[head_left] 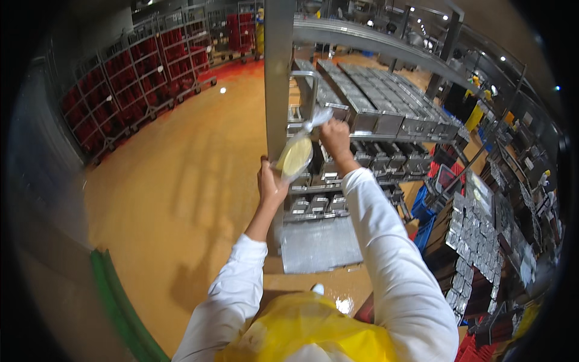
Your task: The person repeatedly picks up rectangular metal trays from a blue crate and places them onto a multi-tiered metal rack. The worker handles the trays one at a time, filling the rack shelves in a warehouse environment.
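A clear plastic bag (320, 118) holds a pale yellow, oval piece of something (296, 156); what it is cannot be told. My left hand (272, 181) supports the lower end of the bag, thumb up along its side. At the upper end, my right hand (335, 135) is curled at the bag's gathered neck, its fingertips partly hidden. Both arms reach forward in white sleeves. Just behind the bag stands a metal rack (277, 81) whose shelves carry rows of long lidded metal moulds (357, 92).
Wheeled cage carts (135, 77) with red contents line the left side of the tan floor (194, 149). On the right are stacked metal moulds (475, 235) and blue crates (423, 226). A green edge (122, 307) curves at lower left. A person in yellow (260, 31) stands far back.
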The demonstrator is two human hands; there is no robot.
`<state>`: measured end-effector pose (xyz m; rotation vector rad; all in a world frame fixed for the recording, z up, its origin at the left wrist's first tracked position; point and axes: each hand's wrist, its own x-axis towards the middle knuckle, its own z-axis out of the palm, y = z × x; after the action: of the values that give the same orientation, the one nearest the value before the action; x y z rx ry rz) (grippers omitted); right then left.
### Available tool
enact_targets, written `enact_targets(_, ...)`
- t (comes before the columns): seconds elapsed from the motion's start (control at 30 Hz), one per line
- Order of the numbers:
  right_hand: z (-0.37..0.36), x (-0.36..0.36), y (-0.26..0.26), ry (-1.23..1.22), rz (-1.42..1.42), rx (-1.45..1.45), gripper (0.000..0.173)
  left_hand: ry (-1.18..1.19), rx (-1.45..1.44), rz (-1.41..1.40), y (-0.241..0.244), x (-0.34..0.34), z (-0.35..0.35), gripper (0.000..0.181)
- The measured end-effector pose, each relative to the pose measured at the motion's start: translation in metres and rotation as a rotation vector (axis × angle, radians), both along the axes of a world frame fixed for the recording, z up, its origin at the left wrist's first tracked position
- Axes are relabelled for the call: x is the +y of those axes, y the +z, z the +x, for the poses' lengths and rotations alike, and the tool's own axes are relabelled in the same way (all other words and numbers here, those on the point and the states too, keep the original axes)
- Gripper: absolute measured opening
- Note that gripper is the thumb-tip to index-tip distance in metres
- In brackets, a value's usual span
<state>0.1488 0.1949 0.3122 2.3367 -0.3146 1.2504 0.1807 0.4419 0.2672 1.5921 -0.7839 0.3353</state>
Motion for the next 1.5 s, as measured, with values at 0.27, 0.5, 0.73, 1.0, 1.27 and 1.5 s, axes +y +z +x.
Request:
enact_targets(0.27,0.011,0.002,0.005,0.008,0.118,0.005,0.018,0.049,-0.018,0.012,0.001,0.001,0.001,0.048)
enact_targets(0.5,0.047,0.034,-0.008,0.243,0.187,-0.07,0.018,-0.03,0.2,0.06,-0.03,0.004,0.014,0.055)
enact_targets(0.73,0.022,-0.012,0.003,0.264,0.008,-0.012,0.02,-0.065,0.0,-0.028,-0.001,0.01,0.007,0.045)
enact_targets(1.0,-0.091,0.037,-0.039,0.082,0.353,-0.08,0.038,0.054,-0.159,-0.144,-0.049,-0.002,0.039,0.037)
enact_targets(1.27,-0.498,0.09,-0.287,-0.737,1.599,0.36,0.027,0.686,-0.408,0.589,-0.095,-0.011,0.094,0.017)
enact_targets(1.5,-0.856,0.043,-0.288,-1.432,1.369,-0.328,0.028,1.185,-1.024,0.675,-0.091,0.016,0.164,0.015)
